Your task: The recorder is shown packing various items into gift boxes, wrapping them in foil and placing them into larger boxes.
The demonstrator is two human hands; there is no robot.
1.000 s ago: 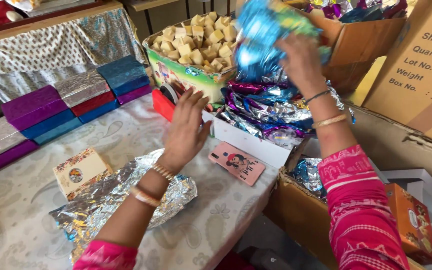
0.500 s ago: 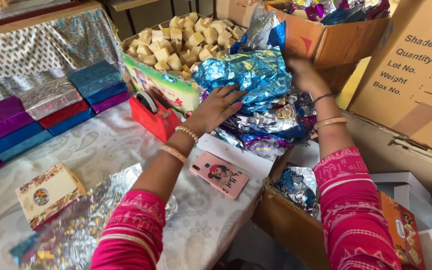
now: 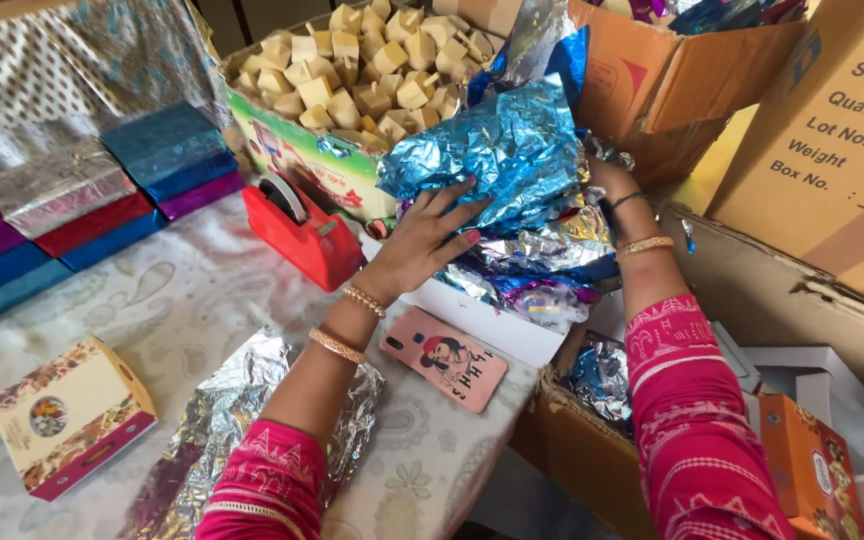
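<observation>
My left hand point(image 3: 432, 240) lies flat with fingers spread against the lower edge of a crumpled blue foil sheet point(image 3: 512, 150). My right hand point(image 3: 604, 180) reaches in from the right and grips that sheet from behind, its fingers mostly hidden by the foil. The blue sheet is raised over a pile of coloured foil sheets point(image 3: 542, 265), which rests on a white box point(image 3: 487, 322) at the table's edge. A pink phone point(image 3: 444, 372) lies beside my left forearm, and a silver foil sheet point(image 3: 242, 420) is spread on the table under that arm.
A red tape dispenser point(image 3: 297, 225) stands left of my left hand. Behind it is an open carton of cream cubes point(image 3: 352, 70). Wrapped boxes point(image 3: 82, 200) are stacked at far left, a small flowered box point(image 3: 72, 415) at near left. Cardboard cartons point(image 3: 672, 90) crowd the right.
My right hand has brought the blue foil down from overhead onto the pile. My left hand has moved from the table up against the foil. The view has shifted closer.
</observation>
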